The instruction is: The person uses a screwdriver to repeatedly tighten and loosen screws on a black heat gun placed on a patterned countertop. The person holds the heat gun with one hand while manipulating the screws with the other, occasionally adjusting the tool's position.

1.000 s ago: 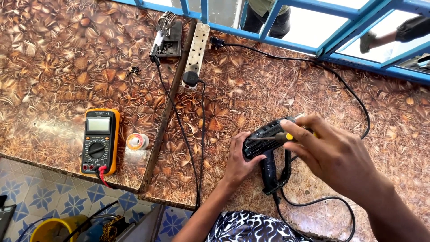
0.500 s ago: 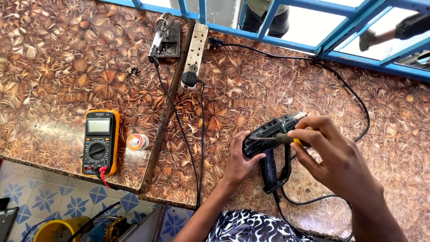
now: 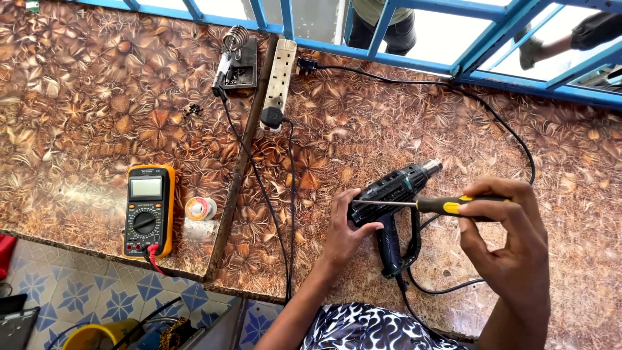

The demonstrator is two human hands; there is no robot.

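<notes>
Both hands are busy right of centre: the left hand [image 3: 343, 230] clamps the rear of a black heat gun [image 3: 395, 194], hiding it, while the right hand [image 3: 512, 240] pinches a yellow-handled screwdriver [image 3: 414, 205] whose tip vanishes against the housing.

Small electronics repair workshop, bench set under a blue-framed window [image 3: 492, 45]. Worktop [image 3: 84, 97]: two slabs with a brown leaf-pattern finish, butted side by side. On it: a yellow-cased digital multimeter [image 3: 149, 209] with a red lead; a spool of solder [image 3: 201, 209] just beside it; a soldering iron stand [image 3: 234, 57] with a coil holder; a white power strip [image 3: 278, 81] with one black plug in; loose black cables [image 3: 505, 129] trailing across. A dark heat gun [image 3: 392, 194] lies near the front edge, a yellow-handled screwdriver [image 3: 447, 205] against it. Blue patterned floor tiles [image 3: 84, 291] below.
</notes>
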